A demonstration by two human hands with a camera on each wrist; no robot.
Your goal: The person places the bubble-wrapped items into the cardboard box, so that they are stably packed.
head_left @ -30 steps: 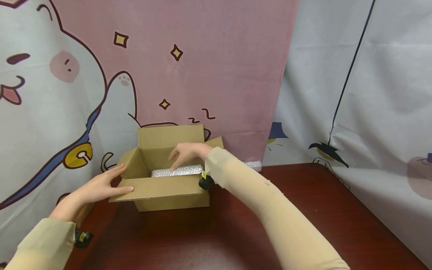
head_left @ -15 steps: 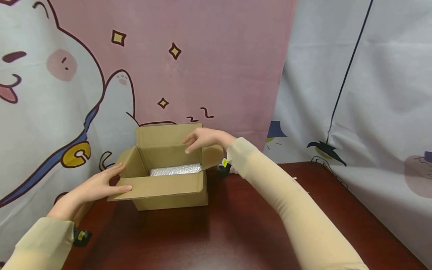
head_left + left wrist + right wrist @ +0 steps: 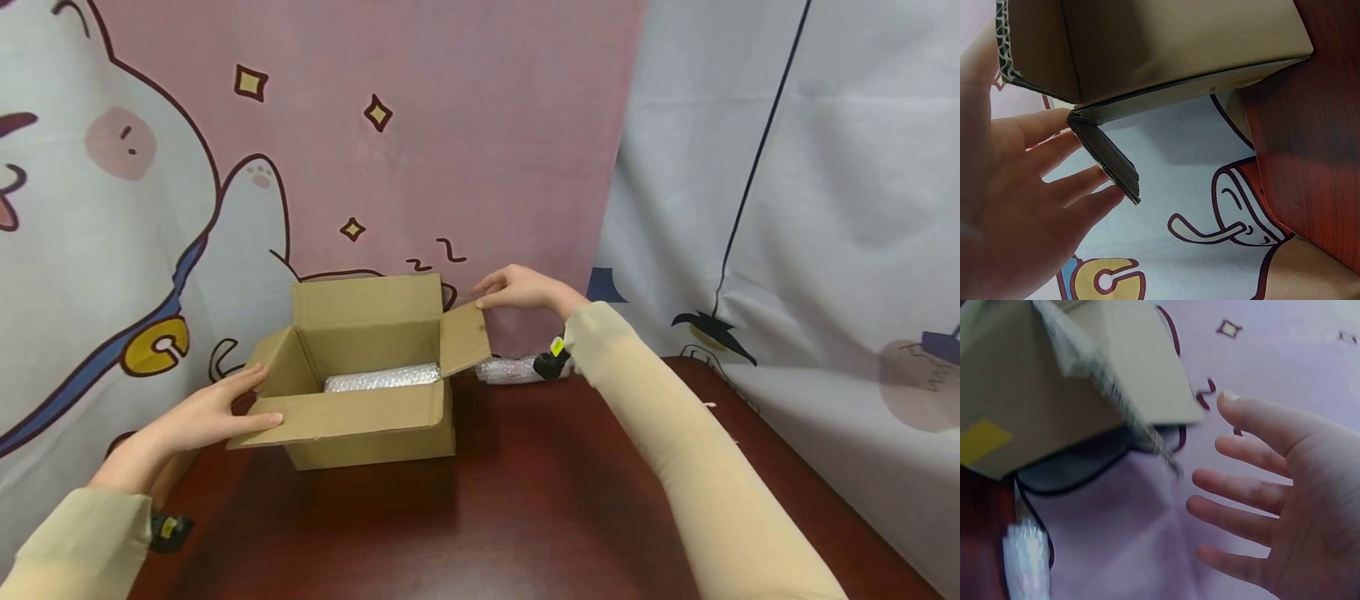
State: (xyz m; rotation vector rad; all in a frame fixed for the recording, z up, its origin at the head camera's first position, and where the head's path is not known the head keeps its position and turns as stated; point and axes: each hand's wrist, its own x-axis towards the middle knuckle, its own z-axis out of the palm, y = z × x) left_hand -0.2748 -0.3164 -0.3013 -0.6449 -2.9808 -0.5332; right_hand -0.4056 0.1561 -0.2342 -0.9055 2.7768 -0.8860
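A cardboard box (image 3: 375,447) stands with its flaps spread, and a bubble-wrapped item (image 3: 382,377) lies inside. My left hand (image 3: 198,418) is at the box's left side; its thumb lies on the front flap (image 3: 345,413). In the left wrist view, the extended fingers of that left hand (image 3: 1041,181) touch the edge of the left flap (image 3: 1107,159). My right hand (image 3: 525,288) is at the top of the right flap (image 3: 463,337). In the right wrist view, this right hand (image 3: 1285,494) has its fingers spread, apart from the flap, holding nothing.
Another bubble-wrapped item (image 3: 510,370) lies on the dark red table (image 3: 525,500), right of the box and partly behind my right wrist camera (image 3: 551,364). A printed cloth (image 3: 525,125) hangs close behind the box.
My right hand has risen out of the box and moved right, to beside the right flap. The bubble-wrapped item stays inside. My left hand keeps its place at the box.
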